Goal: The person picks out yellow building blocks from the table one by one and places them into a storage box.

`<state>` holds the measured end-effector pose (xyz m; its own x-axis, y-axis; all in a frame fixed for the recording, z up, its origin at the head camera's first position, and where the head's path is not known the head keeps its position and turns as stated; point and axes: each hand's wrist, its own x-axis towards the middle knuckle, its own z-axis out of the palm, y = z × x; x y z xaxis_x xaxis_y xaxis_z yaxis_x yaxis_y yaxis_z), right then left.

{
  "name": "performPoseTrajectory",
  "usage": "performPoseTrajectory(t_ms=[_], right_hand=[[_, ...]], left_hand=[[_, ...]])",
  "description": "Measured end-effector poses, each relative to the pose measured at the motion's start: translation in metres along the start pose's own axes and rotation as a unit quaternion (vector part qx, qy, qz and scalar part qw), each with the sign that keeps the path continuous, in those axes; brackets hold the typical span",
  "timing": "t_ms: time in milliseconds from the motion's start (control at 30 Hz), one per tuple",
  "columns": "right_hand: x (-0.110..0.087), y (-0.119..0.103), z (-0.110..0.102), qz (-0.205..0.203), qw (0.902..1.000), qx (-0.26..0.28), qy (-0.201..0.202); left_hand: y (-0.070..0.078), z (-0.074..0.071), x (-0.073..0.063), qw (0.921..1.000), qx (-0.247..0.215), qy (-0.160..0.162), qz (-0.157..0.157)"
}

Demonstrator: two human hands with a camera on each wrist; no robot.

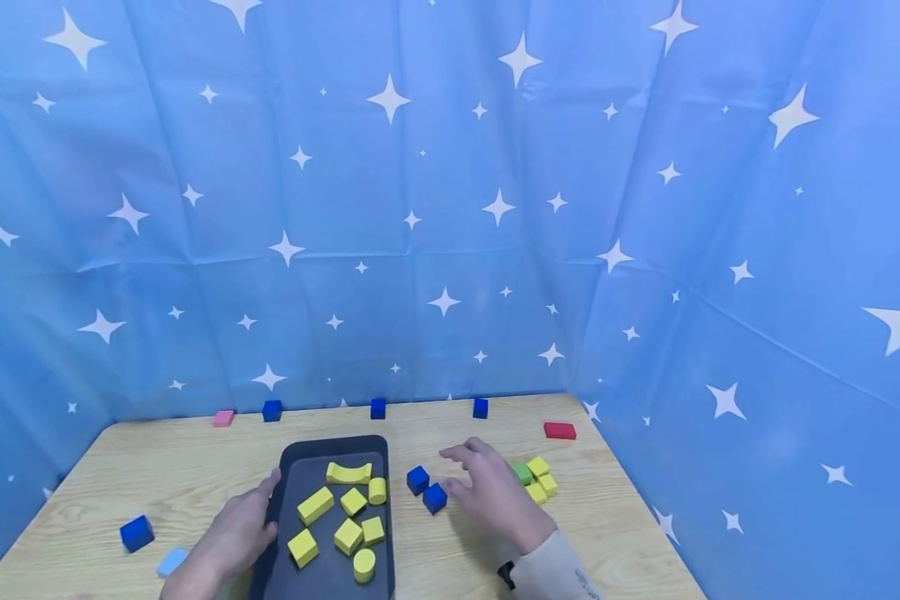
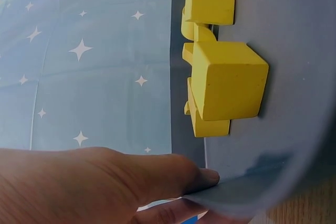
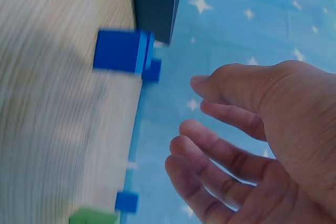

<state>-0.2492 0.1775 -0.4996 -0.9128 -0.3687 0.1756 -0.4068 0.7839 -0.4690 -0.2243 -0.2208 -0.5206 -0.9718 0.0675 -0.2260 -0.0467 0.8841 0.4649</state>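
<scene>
My left hand point(image 1: 232, 532) grips the left rim of a dark grey tray point(image 1: 307, 467), thumb on the inner side and fingers outside, as the left wrist view shows. Several yellow blocks lie in the tray, among them an arched block point(image 1: 349, 474), a long block point(image 1: 316, 506), cubes and a cylinder point(image 1: 363, 565). To the right of the tray, my right hand point(image 1: 491, 492) hovers over the table with spread, slightly bent fingers and nothing held. Closest to its thumb are two dark blue cubes point(image 1: 435, 498), one nearer and one farther. In the right wrist view, a blue cube point(image 3: 116, 51) appears beyond the thumb tip.
Behind the right hand sit a green block point(image 1: 522, 473) and several yellow cubes point(image 1: 547, 484). A red block point(image 1: 560, 431), a pink block point(image 1: 223, 418) and blue cubes point(image 1: 378, 408) line the far edge. Left lie a blue cube point(image 1: 137, 533) and a light blue block point(image 1: 171, 562).
</scene>
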Motion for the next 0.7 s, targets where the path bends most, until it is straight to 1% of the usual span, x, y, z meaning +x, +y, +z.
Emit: performPoseTrajectory(t_ms=[167, 267, 433, 600, 700], right_hand=[[-0.007, 0.02, -0.012, 0.037, 0.999, -0.003, 0.024], [-0.012, 0.032, -0.017, 0.073, 0.9967, -0.007, 0.034], [-0.02, 0.057, -0.025, 0.134, 0.9896, -0.029, 0.045], [-0.021, 0.077, -0.033, 0.162, 0.985, -0.035, 0.049], [-0.021, 0.086, -0.034, 0.173, 0.9832, -0.038, 0.043]], left_hand=[[-0.001, 0.0, 0.001, 1.0, 0.004, -0.002, -0.001], [-0.002, 0.0, 0.0, 1.0, 0.003, -0.003, 0.003], [-0.001, 0.002, 0.0, 1.0, -0.004, -0.008, 0.004], [0.0, 0.002, 0.0, 0.9999, -0.004, -0.008, -0.007], [-0.001, 0.0, 0.0, 0.9999, -0.002, -0.008, -0.011]])
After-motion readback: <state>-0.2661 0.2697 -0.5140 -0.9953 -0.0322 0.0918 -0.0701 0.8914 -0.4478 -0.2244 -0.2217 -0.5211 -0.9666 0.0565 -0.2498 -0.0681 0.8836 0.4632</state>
